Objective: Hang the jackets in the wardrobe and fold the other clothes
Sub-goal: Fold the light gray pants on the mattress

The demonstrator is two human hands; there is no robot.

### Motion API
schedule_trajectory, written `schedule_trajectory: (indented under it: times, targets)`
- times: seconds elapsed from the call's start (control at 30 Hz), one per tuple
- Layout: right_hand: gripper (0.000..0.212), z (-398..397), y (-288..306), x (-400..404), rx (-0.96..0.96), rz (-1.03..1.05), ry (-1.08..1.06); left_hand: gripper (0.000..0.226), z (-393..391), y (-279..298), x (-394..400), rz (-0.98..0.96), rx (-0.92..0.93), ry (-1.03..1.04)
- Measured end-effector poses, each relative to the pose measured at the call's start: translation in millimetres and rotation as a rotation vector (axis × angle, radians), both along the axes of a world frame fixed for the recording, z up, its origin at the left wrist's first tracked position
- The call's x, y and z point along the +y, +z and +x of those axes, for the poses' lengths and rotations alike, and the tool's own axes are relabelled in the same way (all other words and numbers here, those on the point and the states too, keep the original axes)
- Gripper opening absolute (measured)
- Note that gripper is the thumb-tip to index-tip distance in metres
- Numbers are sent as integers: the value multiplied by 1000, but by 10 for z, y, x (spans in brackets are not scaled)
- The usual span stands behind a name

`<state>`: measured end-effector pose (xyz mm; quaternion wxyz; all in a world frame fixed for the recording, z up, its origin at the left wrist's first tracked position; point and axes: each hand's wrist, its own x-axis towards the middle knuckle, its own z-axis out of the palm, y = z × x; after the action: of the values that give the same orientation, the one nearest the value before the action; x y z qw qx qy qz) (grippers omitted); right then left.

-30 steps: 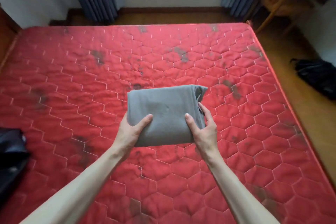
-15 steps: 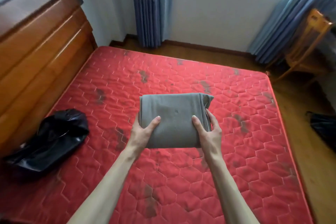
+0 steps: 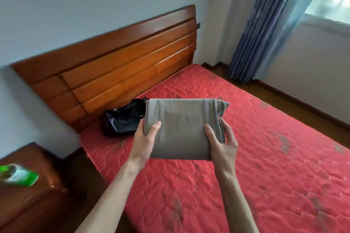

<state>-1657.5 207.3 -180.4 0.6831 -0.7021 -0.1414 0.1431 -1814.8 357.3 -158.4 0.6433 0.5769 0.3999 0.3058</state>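
A folded grey garment [image 3: 181, 126] is held in the air above the red mattress [image 3: 265, 157]. My left hand [image 3: 144, 142] grips its left edge, thumb on top and fingers underneath. My right hand [image 3: 221, 143] grips its right edge the same way. A black jacket [image 3: 123, 119] lies crumpled on the mattress by the headboard, partly hidden behind the grey bundle.
A wooden headboard [image 3: 117, 70] stands against the wall at the left. A wooden nightstand [image 3: 32, 185] at the lower left carries a green and white packet [image 3: 19, 175]. Blue curtains [image 3: 265, 24] hang by the window at the right, over a wooden floor.
The view has swung left towards the headboard and nightstand. Both hands keep the same grip on the folded grey garment, which now sits in front of the black jacket.
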Motion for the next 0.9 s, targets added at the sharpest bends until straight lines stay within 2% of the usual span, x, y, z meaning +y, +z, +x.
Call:
schedule_trajectory:
  times: [0.3,0.4,0.7,0.9]
  targets:
    - [54,-1203,187,1342,33,38,384,34,-1684,211,605,-8,-13,378]
    - [48,-1767,258,1757,54,50,504,30,-2305,253,810,-9,-19,474]
    - [47,-3367,382,2795,74,66,721,35,-3918,344,1276,10,-49,720]
    - [45,-4366,398,3329,41,77,884,24,-4901,396,1448,43,3,876]
